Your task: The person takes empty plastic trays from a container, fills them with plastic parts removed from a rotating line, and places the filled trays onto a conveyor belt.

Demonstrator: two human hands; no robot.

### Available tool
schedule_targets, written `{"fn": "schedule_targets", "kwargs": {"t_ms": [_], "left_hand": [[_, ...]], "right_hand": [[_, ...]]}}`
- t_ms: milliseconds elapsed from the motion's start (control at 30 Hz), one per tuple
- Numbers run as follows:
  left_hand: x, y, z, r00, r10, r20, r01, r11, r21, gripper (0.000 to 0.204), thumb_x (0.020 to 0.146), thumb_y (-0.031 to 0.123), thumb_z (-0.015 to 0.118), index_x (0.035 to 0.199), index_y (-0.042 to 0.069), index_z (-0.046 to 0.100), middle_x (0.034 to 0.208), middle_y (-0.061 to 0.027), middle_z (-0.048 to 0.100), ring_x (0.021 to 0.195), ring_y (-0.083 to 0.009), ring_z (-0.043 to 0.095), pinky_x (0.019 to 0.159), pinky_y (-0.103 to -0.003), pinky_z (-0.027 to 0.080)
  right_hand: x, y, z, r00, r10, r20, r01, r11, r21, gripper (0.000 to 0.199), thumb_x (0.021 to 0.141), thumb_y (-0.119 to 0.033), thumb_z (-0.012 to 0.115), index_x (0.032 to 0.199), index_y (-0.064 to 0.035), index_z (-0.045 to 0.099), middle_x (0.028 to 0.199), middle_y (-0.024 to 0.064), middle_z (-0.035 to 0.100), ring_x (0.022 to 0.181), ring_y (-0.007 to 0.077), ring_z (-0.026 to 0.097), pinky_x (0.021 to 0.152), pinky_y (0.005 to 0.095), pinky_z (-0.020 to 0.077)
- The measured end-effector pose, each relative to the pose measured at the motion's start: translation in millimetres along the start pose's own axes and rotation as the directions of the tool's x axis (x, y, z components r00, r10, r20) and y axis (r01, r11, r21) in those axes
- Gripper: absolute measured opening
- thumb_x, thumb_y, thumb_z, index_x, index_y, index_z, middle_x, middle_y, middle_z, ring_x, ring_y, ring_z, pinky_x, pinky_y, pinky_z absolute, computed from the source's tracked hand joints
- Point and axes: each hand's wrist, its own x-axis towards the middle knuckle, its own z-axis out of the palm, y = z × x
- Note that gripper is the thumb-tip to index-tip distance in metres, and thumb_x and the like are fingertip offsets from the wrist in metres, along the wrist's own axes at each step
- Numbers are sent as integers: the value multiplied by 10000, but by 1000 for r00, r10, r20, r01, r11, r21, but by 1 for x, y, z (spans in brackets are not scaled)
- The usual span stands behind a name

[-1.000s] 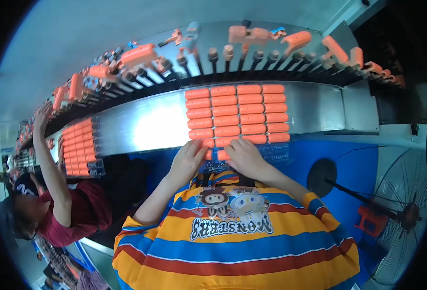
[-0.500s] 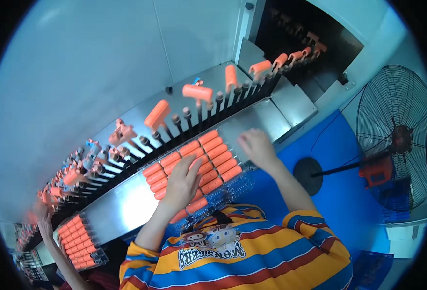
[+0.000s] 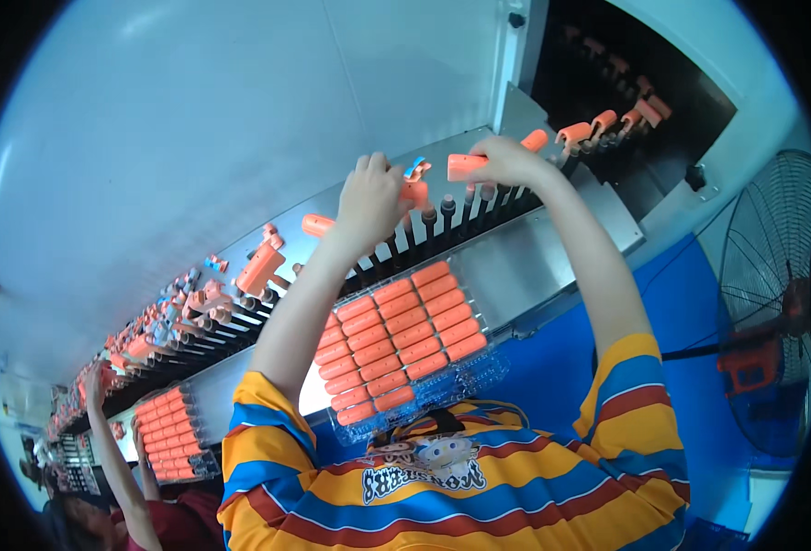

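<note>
Pegs [image 3: 447, 216], dark and upright, ran in a long row along the far edge of the steel bench [image 3: 552, 253], many capped with orange pieces; a clear tray [image 3: 403, 342] of orange cylinders lay on the bench near the person's chest, its rows slanting up to the right; a second tray [image 3: 171, 432] sat far to the left beside a co-worker's raised arm [image 3: 102, 432]; a floor fan [image 3: 772, 303] stood at the right over the blue floor. The right hand [image 3: 506, 161] was closed around an orange part [image 3: 465, 166], held just above the pegs, its long axis roughly level and its free end pointing left toward the other hand. The left hand [image 3: 373, 195] was curled at the peg row, fingers clamped on a smaller orange piece [image 3: 416, 193] with a blue bit at its top; which way that one pointed could not be told.
</note>
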Motion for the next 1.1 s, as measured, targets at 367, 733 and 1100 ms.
{"fn": "schedule_targets", "kwargs": {"t_ms": [367,733,1100], "left_hand": [[-85,-18,-40,987,-159,-32,161,979,125,164,751,82,650,885,23,576,894,-145,576,852,-324,561,714,-410,476],[-242,125,77,968,0,250,100,915,-390,508,735,196,729,1168,15,536,912,-123,497,839,-293,538,695,-394,449],[-202,104,55,991,-18,134,74,900,-429,468,742,197,754,1133,9,580,997,-149,552,889,-318,549,749,-390,464]], "right_hand": [[-47,-66,98,599,-753,-274,468,606,-643,392,723,-122,692,1085,-18,586,1010,112,574,968,302,539,872,419,441],[-177,46,238,919,-393,35,376,845,-380,339,705,-132,704,1017,-72,587,985,83,553,978,273,530,867,390,414],[-156,45,172,886,-295,-358,107,881,-460,259,770,-215,686,976,-70,628,934,95,589,956,283,556,849,407,407]]}}
